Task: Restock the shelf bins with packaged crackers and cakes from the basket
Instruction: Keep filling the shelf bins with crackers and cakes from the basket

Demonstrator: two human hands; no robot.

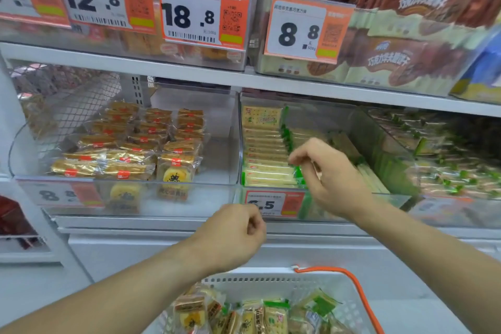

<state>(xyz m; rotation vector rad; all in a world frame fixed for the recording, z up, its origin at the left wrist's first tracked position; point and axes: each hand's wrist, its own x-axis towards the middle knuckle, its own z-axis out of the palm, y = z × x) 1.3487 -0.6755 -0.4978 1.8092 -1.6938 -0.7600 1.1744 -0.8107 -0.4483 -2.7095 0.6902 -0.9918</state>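
A white basket [271, 278] with an orange handle [357, 295] sits low in front of me. It holds yellow cake packs [189, 313] and green-and-white cracker packs [275, 316]. On the lower shelf, a clear bin [238, 144] holds a row of the same cracker packs [267, 168]. My right hand [336, 179] reaches into that bin, its curled fingers pinching the green end of a cracker pack in the row. My left hand [235, 236] hovers before the shelf edge with its fingers curled and nothing in it. A second clear bin [81, 192] to the left holds cake packs [130, 149].
The upper shelf [162, 68] carries bins of brown biscuit packs [406, 62] behind large price tags [202, 13]. Another bin of green-ended packs [450, 160] stands at the right. The left bin has bare floor on its right side [217, 160].
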